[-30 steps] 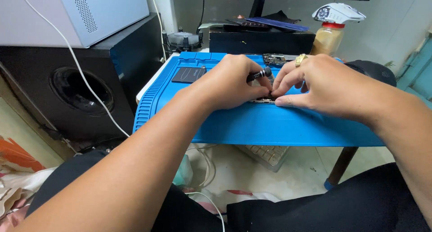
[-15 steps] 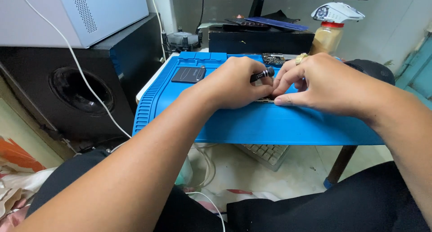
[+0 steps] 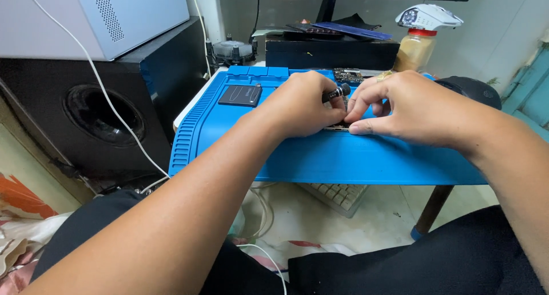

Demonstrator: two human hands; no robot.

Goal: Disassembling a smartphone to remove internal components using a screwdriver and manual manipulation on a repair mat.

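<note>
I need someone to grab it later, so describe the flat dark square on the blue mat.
Find the blue work mat. In its far left corner, left of the left hand, lies a flat dark square device. It is the only loose flat black slab there.

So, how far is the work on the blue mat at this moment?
Done: a small circuit board and a flat black square part lie set aside on the blue mat. In hand: the left hand holds a small screwdriver over a thin dark piece, mostly hidden, which the right hand presses flat. Left: I cannot tell, because the hands cover the piece.
</note>
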